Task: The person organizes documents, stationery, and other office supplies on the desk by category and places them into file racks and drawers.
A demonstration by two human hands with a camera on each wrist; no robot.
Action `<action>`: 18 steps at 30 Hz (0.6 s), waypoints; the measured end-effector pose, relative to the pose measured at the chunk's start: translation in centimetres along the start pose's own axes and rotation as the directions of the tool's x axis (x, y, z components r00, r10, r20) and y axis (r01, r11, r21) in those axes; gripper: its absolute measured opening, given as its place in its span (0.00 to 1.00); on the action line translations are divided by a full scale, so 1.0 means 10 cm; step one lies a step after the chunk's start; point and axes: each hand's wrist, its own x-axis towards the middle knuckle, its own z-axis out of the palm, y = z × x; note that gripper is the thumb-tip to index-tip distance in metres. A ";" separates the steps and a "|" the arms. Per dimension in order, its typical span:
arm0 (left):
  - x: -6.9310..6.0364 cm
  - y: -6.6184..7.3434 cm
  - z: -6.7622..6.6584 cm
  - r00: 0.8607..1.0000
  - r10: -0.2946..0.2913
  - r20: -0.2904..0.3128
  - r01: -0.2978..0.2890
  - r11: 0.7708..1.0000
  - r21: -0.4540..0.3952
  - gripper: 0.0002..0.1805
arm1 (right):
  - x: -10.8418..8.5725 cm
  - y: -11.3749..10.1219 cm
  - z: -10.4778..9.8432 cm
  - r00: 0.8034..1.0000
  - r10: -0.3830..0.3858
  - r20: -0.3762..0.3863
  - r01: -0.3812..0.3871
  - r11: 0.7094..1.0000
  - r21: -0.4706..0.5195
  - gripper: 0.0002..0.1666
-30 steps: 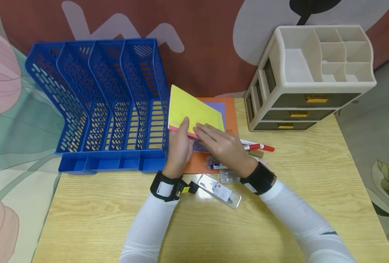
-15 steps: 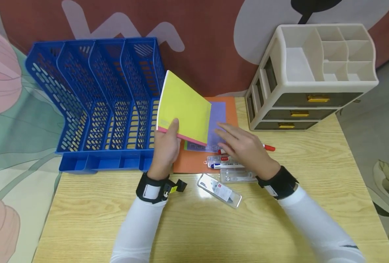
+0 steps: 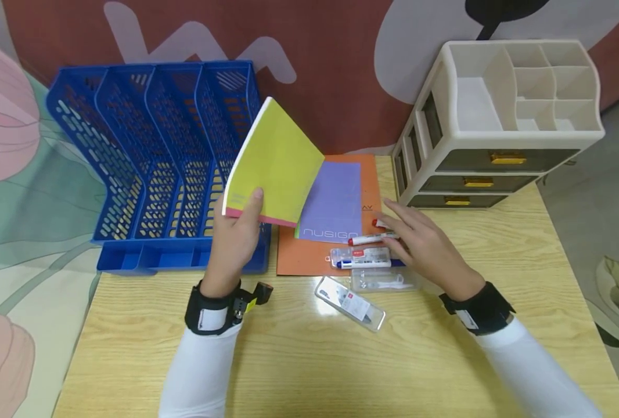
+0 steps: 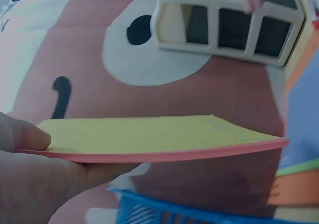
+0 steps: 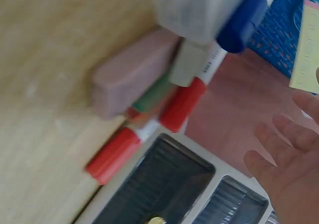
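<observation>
Toward the table's (image 3: pixel 309 371) back edge, the left hand (image 3: pixel 235 247) pinches the yellow notebook (image 3: pixel 275 162) aloft by its pink border, likely to steer it, while the right hand (image 3: pixel 437 252) hangs apart, empty, near a red-capped marker (image 3: pixel 370 238).

So the thin bright-yellow paper notebook (image 3: pixel 278 162) has a pink strip (image 3: pixel 267 220) along one edge, the flat purple booklet (image 3: pixel 338 197) has pale lettering (image 3: pixel 323 233), and the rectangular folder (image 3: pixel 309 261) is plain orange. Slotted plastic rack (image 3: pixel 176 128) is blue all over, boxy cream plastic drawer unit (image 3: pixel 524 136) has gold handles (image 3: pixel 508 158), yellowish wooden bench (image 3: pixel 341 371) is wavy-grained.
</observation>
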 end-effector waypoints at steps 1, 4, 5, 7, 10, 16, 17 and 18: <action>-0.01 0.03 -0.04 1.000 0.026 0.007 -0.026 1.000 0.005 0.18 | -0.03 0.01 0.00 1.000 0.008 0.016 -0.008 1.000 -0.002 0.33; -0.02 0.11 -0.15 0.995 0.104 0.008 -0.104 0.994 0.021 0.17 | -0.10 0.02 0.00 0.998 0.024 0.050 -0.024 1.000 -0.004 0.34; -0.03 0.14 -0.19 0.992 0.124 0.013 -0.124 0.992 0.019 0.17 | -0.12 0.02 0.00 0.998 0.030 0.056 -0.030 1.000 -0.004 0.35; -0.03 0.18 -0.26 0.989 0.147 0.012 -0.147 0.989 0.014 0.16 | -0.15 0.02 0.00 0.997 0.042 0.063 -0.042 0.999 -0.004 0.36; -0.03 0.24 -0.34 0.986 0.167 -0.008 -0.167 0.986 -0.027 0.15 | -0.17 0.02 0.00 0.995 0.058 0.076 -0.058 0.998 -0.006 0.38; -0.04 0.36 -0.47 0.979 0.195 -0.054 -0.199 0.976 -0.090 0.14 | -0.19 0.04 0.01 0.991 0.064 0.114 -0.058 0.997 -0.053 0.41; -0.05 0.38 -0.50 0.979 0.198 -0.058 -0.202 0.976 -0.084 0.15 | -0.20 0.05 0.00 0.991 0.065 0.117 -0.057 0.996 -0.069 0.42; -0.06 0.41 -0.52 0.979 0.192 -0.064 -0.197 0.977 -0.085 0.15 | -0.22 0.06 -0.01 0.990 0.067 0.120 -0.057 0.995 -0.086 0.42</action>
